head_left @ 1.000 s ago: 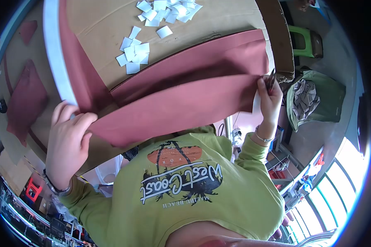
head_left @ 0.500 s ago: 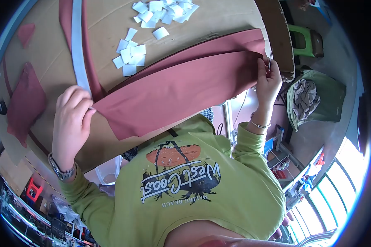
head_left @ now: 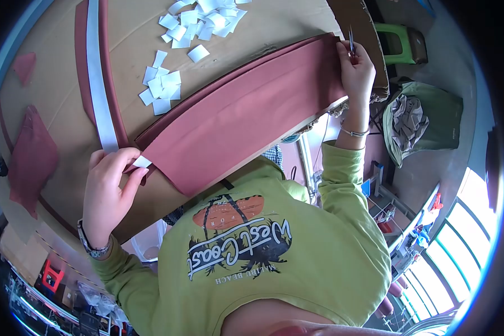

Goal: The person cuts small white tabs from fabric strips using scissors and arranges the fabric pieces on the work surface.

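Observation:
My left hand is closed in a pinch on a small white piece with a bit of red material beside it. This pinch is next to the left end of a long red panel, which lies over another red layer on the cardboard-covered table. A red strip with a white band runs up from the left fingers. My right hand grips the panel's far right corner, and a pointed metal tool sticks up from its fingers.
White paper squares lie piled at the top, with a smaller group below. Red pieces and a small black object are at the left. A green stool and green bag stand at the right.
The upper red panel has been lowered flat over the lower layer. My left hand has moved right and down from the banded strip, and the white piece now shows in its fingers.

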Demonstrator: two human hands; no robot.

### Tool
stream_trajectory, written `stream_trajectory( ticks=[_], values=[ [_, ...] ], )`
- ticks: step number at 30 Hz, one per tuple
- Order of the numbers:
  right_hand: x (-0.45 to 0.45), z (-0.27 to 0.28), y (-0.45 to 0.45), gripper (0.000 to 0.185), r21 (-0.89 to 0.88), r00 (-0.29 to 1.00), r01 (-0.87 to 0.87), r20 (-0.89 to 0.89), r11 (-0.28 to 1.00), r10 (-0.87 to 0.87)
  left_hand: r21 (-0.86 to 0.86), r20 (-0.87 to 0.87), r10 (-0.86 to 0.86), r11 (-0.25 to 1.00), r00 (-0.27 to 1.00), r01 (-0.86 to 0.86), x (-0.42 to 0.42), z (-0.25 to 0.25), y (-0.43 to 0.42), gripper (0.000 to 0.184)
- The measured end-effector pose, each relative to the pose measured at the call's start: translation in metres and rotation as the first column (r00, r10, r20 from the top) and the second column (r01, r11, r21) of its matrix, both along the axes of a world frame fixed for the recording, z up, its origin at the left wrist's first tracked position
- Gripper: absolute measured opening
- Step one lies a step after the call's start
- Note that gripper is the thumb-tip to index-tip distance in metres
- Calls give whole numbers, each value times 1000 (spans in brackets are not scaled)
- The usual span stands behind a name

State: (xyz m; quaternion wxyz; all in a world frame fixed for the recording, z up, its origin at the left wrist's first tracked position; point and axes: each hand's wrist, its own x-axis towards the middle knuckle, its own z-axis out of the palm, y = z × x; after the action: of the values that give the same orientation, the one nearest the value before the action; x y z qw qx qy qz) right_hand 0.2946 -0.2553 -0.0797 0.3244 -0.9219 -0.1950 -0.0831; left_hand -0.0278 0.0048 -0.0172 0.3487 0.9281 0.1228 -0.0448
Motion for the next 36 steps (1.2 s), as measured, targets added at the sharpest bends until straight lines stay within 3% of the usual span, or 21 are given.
stream_trajectory(
  ticks=[3,8,13,17,20,22,23,24,25,26,27,28,29,31,36],
  values=[
    [6,-2,1,20,-5,999,-10,-49,1000,10,-17,-30,61,998,998,-62,-2,-4,-1,22],
    [8,-1,3,22,-22,998,-54,-44,998,53,42,59,61,997,996,-64,-3,-10,0,20],
    [18,4,-1,19,-136,994,-65,-92,989,53,69,52,63,995,997,-66,-5,-12,3,14],
    [19,-3,-4,18,-140,972,-27,227,990,58,8,60,116,993,991,-117,-2,-11,1,10],
    [-24,21,25,20,9,956,37,290,999,-38,-47,27,175,984,984,-174,0,-9,0,9],
    [-60,31,39,19,445,991,95,-126,890,-42,-108,6,211,972,977,-209,1,-9,-1,9],
    [-80,28,44,22,528,970,-27,-190,849,149,-107,2,210,972,978,-209,0,-9,-2,9],
    [-99,19,43,24,516,925,-166,-214,840,314,-109,5,210,972,978,-209,1,-9,-3,9],
    [-128,23,51,36,538,801,-211,-384,816,460,-112,10,209,972,978,-207,1,-10,-3,9],
    [-151,36,62,57,604,600,-231,-529,763,600,-116,15,207,972,978,-204,3,-10,-4,8],
    [-170,34,64,71,655,290,-148,-688,741,666,-118,21,205,972,979,-201,4,-10,-5,8],
    [-183,31,63,69,667,23,-109,-739,737,673,-120,18,200,973,980,-197,5,-10,-6,8],
    [-197,31,65,58,728,-140,-38,-682,684,718,-129,25,194,973,981,-189,5,-9,-6,8],
    [-221,23,64,50,711,-293,30,-666,703,686,-145,40,181,974,983,-174,7,-7,-6,7],
    [-231,23,66,42,674,-362,138,-648,726,670,-200,70,200,963,977,-182,11,-6,-9,5]
  ],
)
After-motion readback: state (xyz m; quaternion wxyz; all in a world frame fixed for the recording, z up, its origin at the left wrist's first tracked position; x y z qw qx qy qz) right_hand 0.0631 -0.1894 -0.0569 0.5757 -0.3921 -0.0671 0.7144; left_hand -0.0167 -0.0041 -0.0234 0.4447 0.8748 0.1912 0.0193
